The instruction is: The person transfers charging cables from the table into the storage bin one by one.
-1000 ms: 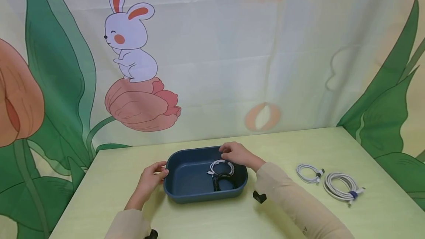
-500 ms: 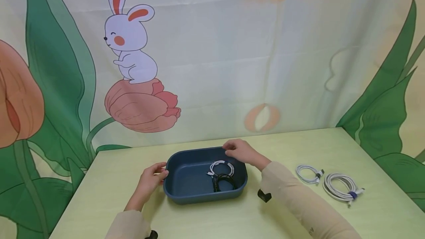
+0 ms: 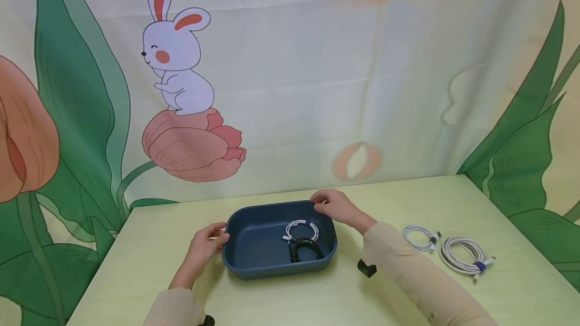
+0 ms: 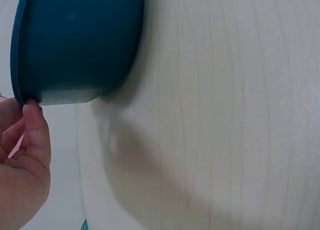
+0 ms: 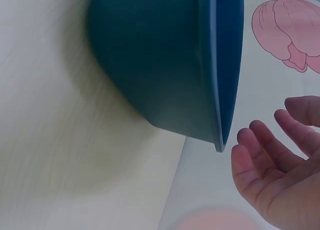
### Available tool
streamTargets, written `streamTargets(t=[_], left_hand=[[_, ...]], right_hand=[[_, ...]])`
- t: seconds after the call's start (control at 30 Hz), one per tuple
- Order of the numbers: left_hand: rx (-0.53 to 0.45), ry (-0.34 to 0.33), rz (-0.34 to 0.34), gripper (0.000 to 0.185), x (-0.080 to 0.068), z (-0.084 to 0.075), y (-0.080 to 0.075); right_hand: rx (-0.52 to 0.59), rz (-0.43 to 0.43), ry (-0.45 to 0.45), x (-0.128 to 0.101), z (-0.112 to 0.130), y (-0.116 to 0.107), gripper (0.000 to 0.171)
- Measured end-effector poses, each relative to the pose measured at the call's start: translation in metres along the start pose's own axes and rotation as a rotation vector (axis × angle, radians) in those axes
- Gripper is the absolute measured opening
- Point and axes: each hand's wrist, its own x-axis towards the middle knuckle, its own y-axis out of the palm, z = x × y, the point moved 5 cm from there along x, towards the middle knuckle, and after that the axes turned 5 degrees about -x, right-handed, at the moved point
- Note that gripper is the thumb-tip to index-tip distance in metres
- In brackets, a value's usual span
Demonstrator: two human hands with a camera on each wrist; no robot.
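Observation:
A dark blue plastic bin [image 3: 256, 273] sits on the table in front of me. My left hand [image 3: 205, 248] is at its left end, thumb and fingers pinching the rim in the left wrist view. Just beyond the back right corner hovers my right hand [image 3: 337, 206], fingers loosely bent, nothing in them; the right wrist view shows a gap between fingertips and bin [image 5: 155, 55]. Inside the bin, toward the right, lies a coiled white cable [image 3: 290, 228] with a dark tie. A coiled black cable [image 3: 294, 251] lies in front of it, partly overlapping.
Right of my right sleeve, two more coiled cables lie on the table: a small white one [image 3: 408, 238] with a dark tie and a larger, thicker white one [image 3: 448, 261] with a blue tie. A printed curtain [image 3: 290, 89] hangs behind the table's back edge.
My right hand has moved back and to the right, from over the coiled cables in the bin to the back right corner. The left hand stays at the left rim.

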Motion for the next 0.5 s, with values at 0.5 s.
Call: streamTargets(t=[0.5], left_hand=[[0.015,0.003,0.005,0.037,0.000,0.000,0.000]], right_hand=[[0.014,-0.031,0.003,-0.008,-0.015,-0.017,0.027]])
